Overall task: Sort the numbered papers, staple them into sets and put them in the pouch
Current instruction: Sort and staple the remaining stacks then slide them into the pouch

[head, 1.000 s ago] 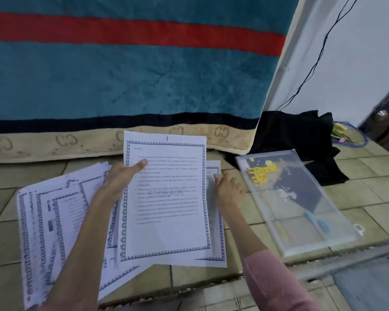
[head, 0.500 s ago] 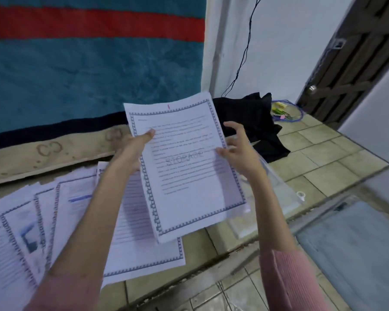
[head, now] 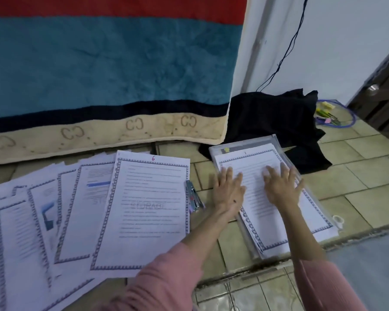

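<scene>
Now that the sheet I held up half a second ago lies on the pouch (head: 276,141) at right, my left hand (head: 228,190) and right hand (head: 282,187) press it flat, fingers spread; unsorted papers (head: 54,212) and stapler (head: 193,196) wait left.

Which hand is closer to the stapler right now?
Left. The left hand lies flat on the sheet's left edge, just right of the stapler. The right hand presses the same sheet farther right.
</scene>
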`<state>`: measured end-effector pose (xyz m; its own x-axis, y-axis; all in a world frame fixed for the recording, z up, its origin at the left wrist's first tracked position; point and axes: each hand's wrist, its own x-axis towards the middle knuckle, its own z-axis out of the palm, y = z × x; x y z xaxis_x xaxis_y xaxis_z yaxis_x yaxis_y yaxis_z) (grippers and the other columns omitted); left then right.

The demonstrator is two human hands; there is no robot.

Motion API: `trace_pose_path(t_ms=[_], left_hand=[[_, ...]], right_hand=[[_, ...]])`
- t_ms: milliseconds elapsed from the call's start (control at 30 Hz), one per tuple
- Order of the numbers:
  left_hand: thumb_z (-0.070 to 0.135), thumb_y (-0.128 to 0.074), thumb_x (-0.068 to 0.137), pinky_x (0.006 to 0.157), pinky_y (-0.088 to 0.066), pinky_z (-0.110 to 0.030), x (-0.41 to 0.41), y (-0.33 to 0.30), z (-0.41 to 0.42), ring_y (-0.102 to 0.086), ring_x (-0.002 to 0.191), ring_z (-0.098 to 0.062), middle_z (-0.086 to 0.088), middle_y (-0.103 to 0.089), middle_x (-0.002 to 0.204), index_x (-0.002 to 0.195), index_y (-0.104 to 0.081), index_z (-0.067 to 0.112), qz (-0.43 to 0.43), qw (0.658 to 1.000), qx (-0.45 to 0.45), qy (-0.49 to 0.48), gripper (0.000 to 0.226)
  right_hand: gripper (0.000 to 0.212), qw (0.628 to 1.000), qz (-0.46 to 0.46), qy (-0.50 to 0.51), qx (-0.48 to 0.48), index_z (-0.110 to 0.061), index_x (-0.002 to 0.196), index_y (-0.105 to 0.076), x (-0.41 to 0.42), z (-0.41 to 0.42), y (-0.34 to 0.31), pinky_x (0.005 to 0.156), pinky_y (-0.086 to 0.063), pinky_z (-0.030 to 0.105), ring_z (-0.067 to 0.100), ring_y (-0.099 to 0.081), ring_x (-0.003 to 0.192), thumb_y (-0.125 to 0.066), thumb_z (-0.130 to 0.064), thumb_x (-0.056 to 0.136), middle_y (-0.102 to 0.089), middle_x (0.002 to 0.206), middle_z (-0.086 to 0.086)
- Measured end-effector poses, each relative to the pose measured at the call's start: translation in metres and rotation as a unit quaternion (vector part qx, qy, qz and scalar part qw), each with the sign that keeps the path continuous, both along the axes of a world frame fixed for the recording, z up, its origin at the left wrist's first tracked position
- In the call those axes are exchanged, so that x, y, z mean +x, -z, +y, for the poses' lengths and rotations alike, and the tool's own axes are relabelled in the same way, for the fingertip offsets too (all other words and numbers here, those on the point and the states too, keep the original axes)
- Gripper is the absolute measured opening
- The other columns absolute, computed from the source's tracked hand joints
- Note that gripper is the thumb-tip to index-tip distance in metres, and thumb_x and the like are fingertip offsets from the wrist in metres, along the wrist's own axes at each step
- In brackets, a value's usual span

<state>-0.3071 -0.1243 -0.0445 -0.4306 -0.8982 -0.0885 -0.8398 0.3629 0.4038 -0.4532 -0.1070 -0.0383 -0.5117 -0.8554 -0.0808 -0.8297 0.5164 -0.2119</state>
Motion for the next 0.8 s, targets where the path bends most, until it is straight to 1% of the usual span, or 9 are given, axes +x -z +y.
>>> trace_pose_path(t_ms=[100,167,300,400,500,567,633,700,800], left_hand=[[0.041,-0.015,0.1,0.117,0.007,-0.051,0.005,0.005,-0.003,0.012,0.146,-0.026,-0.007,0.01,0.158,0.15,-0.002,0.026,-0.052,0.998,0.028,0.026,0.053],[0.042,-0.017,0.1,0.117,0.008,-0.049,0.006,-0.002,-0.005,0.013,0.145,-0.026,-0.006,0.012,0.158,0.15,0.0,0.026,-0.062,0.996,0.049,0.039,0.055],[0.029,-0.031,0.101,0.118,-0.008,-0.041,0.033,-0.027,-0.007,0.0,0.147,-0.023,-0.004,0.003,0.159,0.15,-0.011,0.019,0.11,0.991,0.076,0.031,0.054],[0.018,-0.037,0.099,0.116,-0.011,-0.025,0.093,-0.044,0.008,-0.014,0.145,-0.014,-0.001,-0.017,0.157,0.146,-0.026,0.016,0.259,0.964,0.02,-0.056,0.049],[0.015,-0.041,0.097,0.116,-0.016,-0.022,0.17,-0.042,0.021,-0.027,0.14,-0.012,0.002,-0.032,0.15,0.141,-0.037,0.015,0.291,0.94,-0.026,-0.178,0.043],[0.012,-0.045,0.095,0.11,-0.022,-0.019,0.218,-0.035,0.026,-0.035,0.135,-0.016,-0.001,-0.04,0.145,0.138,-0.041,0.013,0.276,0.913,-0.056,-0.295,0.042],[0.013,-0.048,0.094,0.106,-0.033,-0.027,0.253,-0.026,0.028,-0.04,0.13,-0.023,-0.008,-0.046,0.14,0.137,-0.042,0.011,0.241,0.888,-0.034,-0.39,0.043],[0.018,-0.05,0.094,0.102,-0.039,-0.032,0.272,-0.02,0.028,-0.047,0.125,-0.028,-0.013,-0.05,0.137,0.137,-0.041,0.009,0.233,0.875,0.041,-0.423,0.045],[0.018,-0.051,0.094,0.087,-0.044,-0.023,0.28,-0.019,0.023,-0.059,0.106,-0.021,-0.01,-0.061,0.125,0.135,-0.044,0.01,0.257,0.867,0.112,-0.411,0.043]], right_hand=[[0.06,0.998,-0.014,-0.031,0.052,-0.032,0.15,0.0,0.007,0.002,0.027,0.115,0.004,0.056,0.023,0.011,0.147,-0.013,-0.054,0.096,0.007,0.16,0.002],[0.06,0.998,-0.016,-0.02,0.055,-0.032,0.15,0.001,0.003,0.0,0.029,0.115,0.005,0.055,0.023,0.012,0.147,-0.014,-0.053,0.096,0.009,0.16,0.001],[0.056,0.998,-0.018,0.014,-0.056,-0.014,0.143,-0.034,0.031,-0.011,0.006,0.114,-0.01,0.054,0.035,-0.009,0.144,-0.024,-0.044,0.097,-0.018,0.156,0.015],[0.067,0.97,-0.129,-0.059,-0.197,-0.004,0.123,-0.056,0.098,-0.012,-0.013,0.096,-0.034,0.045,0.04,-0.041,0.117,-0.029,-0.052,0.084,-0.053,0.126,0.023],[0.065,0.956,-0.175,-0.18,-0.153,-0.013,0.122,-0.056,0.166,-0.001,-0.005,0.092,-0.038,0.039,0.033,-0.048,0.108,-0.034,-0.059,0.081,-0.058,0.114,0.015],[0.052,0.96,-0.123,-0.224,-0.117,-0.016,0.132,-0.049,0.19,0.003,0.01,0.094,-0.038,0.038,0.031,-0.046,0.113,-0.046,-0.042,0.087,-0.054,0.122,0.011],[0.047,0.964,-0.104,-0.218,-0.109,-0.015,0.137,-0.044,0.194,0.002,0.02,0.095,-0.038,0.038,0.031,-0.044,0.114,-0.047,-0.014,0.09,-0.052,0.126,0.014],[0.049,0.967,-0.122,-0.187,-0.123,-0.012,0.136,-0.045,0.193,-0.003,0.016,0.093,-0.04,0.041,0.034,-0.043,0.111,-0.045,-0.002,0.089,-0.053,0.123,0.019],[0.045,0.976,-0.1,-0.124,-0.151,-0.008,0.135,-0.046,0.184,-0.02,0.006,0.095,-0.037,0.044,0.039,-0.04,0.116,-0.043,-0.002,0.09,-0.049,0.129,0.024]])
